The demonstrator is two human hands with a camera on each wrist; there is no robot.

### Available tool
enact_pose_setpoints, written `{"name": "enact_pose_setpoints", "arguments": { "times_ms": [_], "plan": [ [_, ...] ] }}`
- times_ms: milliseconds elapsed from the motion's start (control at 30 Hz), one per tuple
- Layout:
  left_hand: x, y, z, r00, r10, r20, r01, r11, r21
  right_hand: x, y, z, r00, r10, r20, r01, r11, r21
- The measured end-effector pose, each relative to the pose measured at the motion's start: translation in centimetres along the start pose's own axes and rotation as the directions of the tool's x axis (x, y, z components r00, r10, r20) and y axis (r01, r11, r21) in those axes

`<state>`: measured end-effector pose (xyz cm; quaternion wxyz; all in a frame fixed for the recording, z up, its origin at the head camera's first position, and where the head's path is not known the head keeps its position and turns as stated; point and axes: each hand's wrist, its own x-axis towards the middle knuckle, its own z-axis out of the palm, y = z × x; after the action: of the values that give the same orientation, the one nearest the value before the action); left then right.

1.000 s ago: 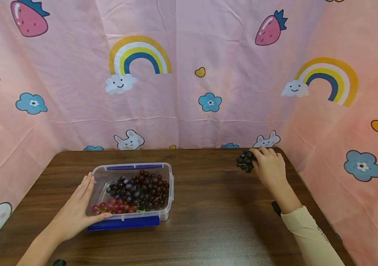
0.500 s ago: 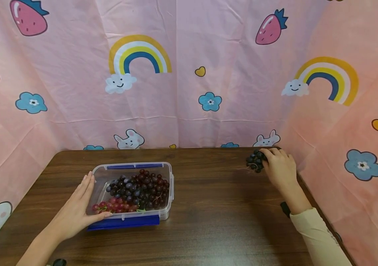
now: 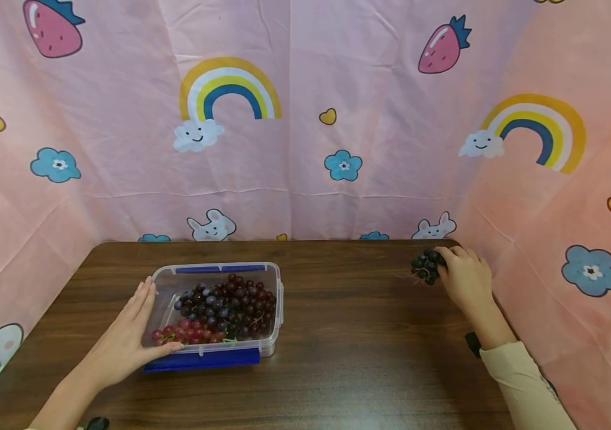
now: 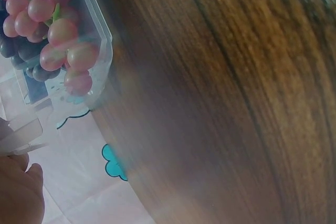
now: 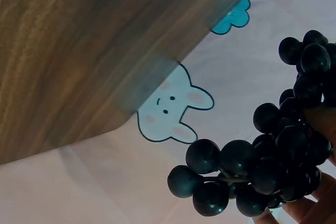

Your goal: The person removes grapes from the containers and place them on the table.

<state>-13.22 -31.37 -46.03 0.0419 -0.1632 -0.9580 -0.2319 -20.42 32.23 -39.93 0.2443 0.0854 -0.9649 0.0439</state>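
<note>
My right hand point(image 3: 466, 279) grips a bunch of dark grapes point(image 3: 426, 266) over the far right corner of the table. In the right wrist view the same dark grapes point(image 5: 268, 169) hang from the fingers, their round berries and a short stem showing. On the left, my left hand point(image 3: 125, 340) rests with straight fingers against the left side of a clear plastic food container point(image 3: 281, 298). Its thumb lies on the front rim. Inside are black grapes point(image 3: 211, 301), dark red grapes point(image 3: 251, 292) and lighter red grapes point(image 3: 189, 331). The left wrist view shows red grapes point(image 4: 63, 32) through the clear wall.
A blue locking flap point(image 3: 203, 359) hangs down along the container's front. The dark wooden table point(image 3: 337, 334) ends at a pink patterned curtain point(image 3: 305, 77) behind and at the sides. A small black object point(image 3: 473, 344) is strapped at my right wrist.
My right hand has moved to the right along the far side of the table, carrying the dark grapes. My left hand and the container have stayed in place.
</note>
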Motion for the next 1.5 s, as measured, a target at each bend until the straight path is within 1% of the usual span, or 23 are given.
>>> {"name": "enact_pose_setpoints", "arguments": {
  "times_ms": [100,233,400,567,800,1000,1200,1433,1500],
  "plan": [
    [0.0,0.0,-0.1,1.000,-0.008,0.013,0.008,1.000,-0.004,-0.1,0.1,0.3,0.999,0.014,0.045,-0.014,1.000,-0.011],
    [0.0,0.0,-0.1,1.000,-0.004,0.012,0.004,1.000,-0.012,0.0,0.3,0.9,0.995,0.030,0.100,-0.027,0.999,-0.024],
    [0.1,0.0,-0.1,1.000,-0.009,0.016,0.009,1.000,-0.016,0.0,0.7,2.0,0.988,0.041,0.148,-0.037,0.999,-0.032],
    [0.0,0.0,-0.2,0.999,-0.023,0.033,0.023,1.000,-0.016,-0.1,0.8,2.7,0.972,0.059,0.229,-0.053,0.998,-0.036],
    [0.0,-0.2,0.0,1.000,-0.006,0.021,0.007,1.000,-0.010,-0.1,1.0,3.8,0.945,0.085,0.315,-0.081,0.996,-0.025],
    [0.2,-0.3,-0.1,1.000,0.011,0.006,-0.011,1.000,0.001,0.2,1.4,4.6,0.929,0.099,0.358,-0.101,0.995,-0.014],
    [0.2,-0.2,-0.2,1.000,0.007,0.011,-0.007,1.000,-0.005,0.2,1.8,5.4,0.912,0.115,0.395,-0.123,0.992,-0.007],
    [0.1,0.0,-0.2,1.000,0.007,0.006,-0.007,1.000,-0.007,0.0,2.6,6.3,0.908,0.135,0.396,-0.162,0.986,0.034],
    [0.2,0.0,-0.2,1.000,0.006,0.009,-0.006,1.000,-0.003,-0.1,2.8,6.4,0.902,0.148,0.405,-0.186,0.981,0.055]
  ]
}}
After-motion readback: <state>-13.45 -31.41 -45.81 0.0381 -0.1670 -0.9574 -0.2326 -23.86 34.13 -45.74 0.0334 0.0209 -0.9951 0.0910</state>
